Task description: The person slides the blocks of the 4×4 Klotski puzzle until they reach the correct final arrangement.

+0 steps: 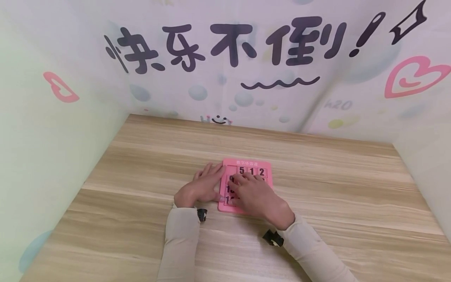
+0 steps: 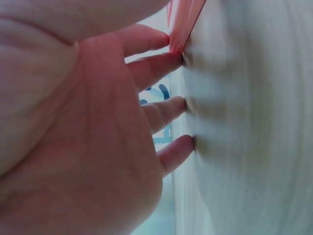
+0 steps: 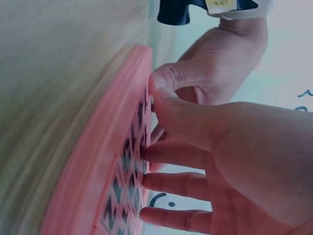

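Note:
A pink number slide puzzle (image 1: 269,168) lies flat on the wooden table. Its top row shows an open slot at the left, then tiles 5, 1 and 2. My left hand (image 1: 202,188) rests along its left edge, thumb at the lower corner and index fingertip on the upper frame. In the left wrist view, its other fingers (image 2: 164,115) are spread, with tips on the tabletop. Over the tiles, my right hand (image 1: 258,196) touches the board with its fingertips and hides the middle and lower right tiles. In the right wrist view, its thumb (image 3: 171,105) sits beside the left thumb (image 3: 168,78).
The wood-grain table (image 1: 334,176) extends around the puzzle. Behind it stands a white backdrop (image 1: 225,94) with dark lettering and pink hearts, and pale panels close off both sides. A dark wrist device (image 1: 273,237) is strapped by the right sleeve.

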A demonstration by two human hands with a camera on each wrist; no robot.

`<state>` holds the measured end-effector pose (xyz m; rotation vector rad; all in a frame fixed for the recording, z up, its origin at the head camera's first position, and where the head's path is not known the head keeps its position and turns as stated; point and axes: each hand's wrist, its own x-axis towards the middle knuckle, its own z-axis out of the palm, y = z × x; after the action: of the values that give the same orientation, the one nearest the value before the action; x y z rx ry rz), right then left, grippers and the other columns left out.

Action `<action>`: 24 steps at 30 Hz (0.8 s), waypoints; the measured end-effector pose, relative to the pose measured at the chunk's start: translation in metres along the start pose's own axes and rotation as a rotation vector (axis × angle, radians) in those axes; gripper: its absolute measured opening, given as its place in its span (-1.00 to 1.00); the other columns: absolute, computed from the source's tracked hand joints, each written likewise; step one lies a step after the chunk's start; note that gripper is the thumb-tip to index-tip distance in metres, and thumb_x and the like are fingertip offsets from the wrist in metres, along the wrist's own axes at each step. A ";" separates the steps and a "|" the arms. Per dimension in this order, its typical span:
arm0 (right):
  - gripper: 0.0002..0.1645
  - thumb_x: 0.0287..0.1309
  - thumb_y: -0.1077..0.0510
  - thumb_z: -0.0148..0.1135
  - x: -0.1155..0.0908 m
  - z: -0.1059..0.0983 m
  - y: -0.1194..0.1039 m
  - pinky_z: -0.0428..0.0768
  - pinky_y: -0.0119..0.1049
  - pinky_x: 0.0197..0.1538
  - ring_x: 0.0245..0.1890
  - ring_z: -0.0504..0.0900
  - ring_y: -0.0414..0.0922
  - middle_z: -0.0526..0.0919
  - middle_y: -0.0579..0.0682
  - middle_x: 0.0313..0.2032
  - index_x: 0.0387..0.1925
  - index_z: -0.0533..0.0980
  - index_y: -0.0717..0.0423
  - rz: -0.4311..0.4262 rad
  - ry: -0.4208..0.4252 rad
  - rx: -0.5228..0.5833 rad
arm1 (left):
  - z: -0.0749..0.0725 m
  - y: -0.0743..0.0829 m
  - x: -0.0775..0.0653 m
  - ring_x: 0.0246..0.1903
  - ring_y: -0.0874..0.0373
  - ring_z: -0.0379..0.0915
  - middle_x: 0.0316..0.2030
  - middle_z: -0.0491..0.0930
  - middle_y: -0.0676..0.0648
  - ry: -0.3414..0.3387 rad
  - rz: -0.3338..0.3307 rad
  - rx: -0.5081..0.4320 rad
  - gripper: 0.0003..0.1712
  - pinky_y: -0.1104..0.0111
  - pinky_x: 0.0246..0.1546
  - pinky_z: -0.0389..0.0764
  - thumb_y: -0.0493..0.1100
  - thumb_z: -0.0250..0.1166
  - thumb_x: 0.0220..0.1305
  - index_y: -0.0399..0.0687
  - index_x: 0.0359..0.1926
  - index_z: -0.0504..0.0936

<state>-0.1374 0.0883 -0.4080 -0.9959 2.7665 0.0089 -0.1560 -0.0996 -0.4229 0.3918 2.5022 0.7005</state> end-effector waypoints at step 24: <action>-0.27 0.29 -0.28 0.17 0.006 0.003 0.020 0.33 0.12 0.39 0.35 0.37 0.11 0.44 0.05 0.34 0.34 0.44 0.03 0.113 0.027 -0.036 | 0.000 0.000 -0.001 0.56 -0.07 -0.56 0.59 -0.28 0.00 -0.002 -0.009 -0.016 0.14 -0.06 0.51 -0.32 -0.15 0.43 0.17 -0.01 0.59 -0.12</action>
<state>-0.1539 0.1001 -0.4134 -0.8523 2.8533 0.0623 -0.1555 -0.1000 -0.4225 0.3753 2.4938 0.7154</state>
